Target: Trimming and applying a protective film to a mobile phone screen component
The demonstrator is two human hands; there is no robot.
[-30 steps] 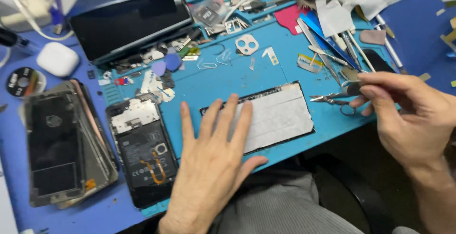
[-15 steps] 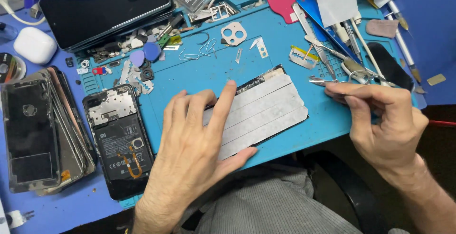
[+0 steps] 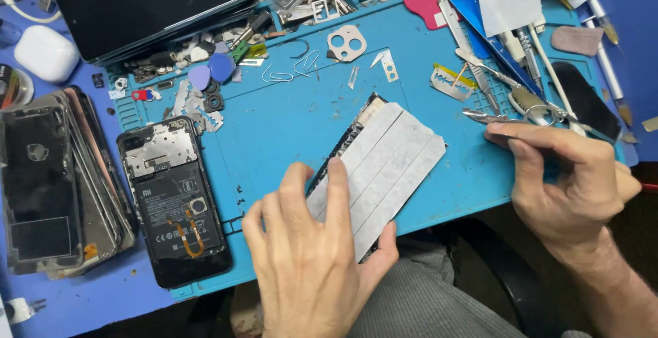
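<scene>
Down on the blue work mat (image 3: 301, 125), the left hand (image 3: 312, 262) lies flat with spread fingers, pressing the near end of a phone panel covered in white strips (image 3: 384, 166), which sits tilted at mid-mat. The right hand (image 3: 569, 187) pinches thin metal tweezers (image 3: 490, 116) between thumb and fingertips, just right of the panel. An opened phone (image 3: 171, 197) lies to the left, beside a stack of back covers (image 3: 51, 180).
</scene>
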